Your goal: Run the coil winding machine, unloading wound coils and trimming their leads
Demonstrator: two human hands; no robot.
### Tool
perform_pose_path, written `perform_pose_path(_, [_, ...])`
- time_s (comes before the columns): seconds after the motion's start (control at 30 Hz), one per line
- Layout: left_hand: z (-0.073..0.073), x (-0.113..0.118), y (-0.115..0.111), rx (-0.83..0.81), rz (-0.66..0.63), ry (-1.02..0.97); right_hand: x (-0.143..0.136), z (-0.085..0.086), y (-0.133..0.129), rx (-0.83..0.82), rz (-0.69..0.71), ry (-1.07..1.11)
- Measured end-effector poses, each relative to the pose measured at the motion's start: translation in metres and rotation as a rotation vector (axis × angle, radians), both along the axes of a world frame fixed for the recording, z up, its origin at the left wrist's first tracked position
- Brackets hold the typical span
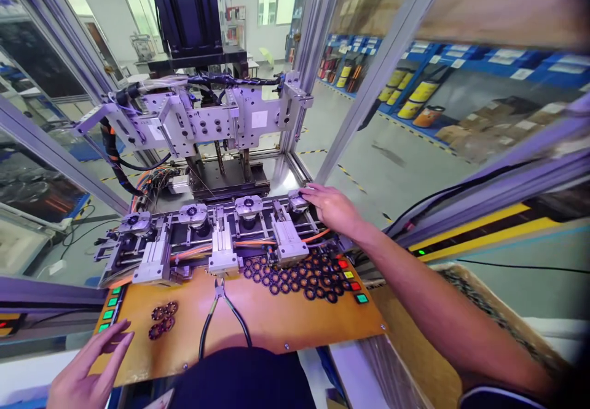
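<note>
Directly beneath right-hand fingers point(317, 194), the rightmost metal fixture point(296, 203), partly covered.

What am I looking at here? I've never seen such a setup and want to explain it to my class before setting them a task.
The single picture comes from a camera on a person's head, looking forward and down. No robot arm is working: the hands are the person's own. Ahead stands a metal-framed machine, with four metal holders in a row. The right hand touches the rightmost one; whether it grips anything is hidden. The left hand, fingers apart, holds nothing visible. On the orange-brown board lie diagonal cutters, a cluster of dark rings and four separate rings on the left.
</note>
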State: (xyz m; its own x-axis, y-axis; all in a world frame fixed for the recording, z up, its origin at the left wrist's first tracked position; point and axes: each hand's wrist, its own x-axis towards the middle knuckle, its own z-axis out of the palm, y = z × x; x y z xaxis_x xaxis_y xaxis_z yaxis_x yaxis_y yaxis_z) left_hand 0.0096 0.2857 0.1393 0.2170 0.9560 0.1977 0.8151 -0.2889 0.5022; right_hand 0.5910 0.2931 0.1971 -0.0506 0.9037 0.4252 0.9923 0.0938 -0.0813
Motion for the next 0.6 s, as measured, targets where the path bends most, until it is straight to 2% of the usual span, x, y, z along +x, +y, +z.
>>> perform_pose_path(0.07, [-0.007, -0.007, -0.002, -0.025, 0.051, -0.015, -0.004, 0.007, -0.015, 0.113, -0.068, 0.023])
perform_pose_path(0.17, [-0.025, -0.021, -0.010, -0.110, 0.189, -0.065, -0.018, 0.007, -0.061, 0.320, -0.207, 0.069])
perform_pose_path(0.27, [-0.050, -0.025, -0.021, -0.199, 0.274, -0.146, -0.043, -0.012, -0.121, 0.492, -0.340, 0.127])
perform_pose_path(0.37, [-0.071, -0.010, -0.035, -0.216, 0.280, -0.242, -0.068, -0.040, -0.161, 0.530, -0.406, 0.205])
perform_pose_path(0.47, [-0.080, 0.016, -0.041, -0.136, 0.243, -0.284, -0.092, -0.058, -0.157, 0.433, -0.336, 0.346])
perform_pose_path(0.6, [-0.079, 0.038, -0.034, -0.077, 0.224, -0.294, -0.135, -0.063, -0.108, 0.169, -0.142, 0.509])
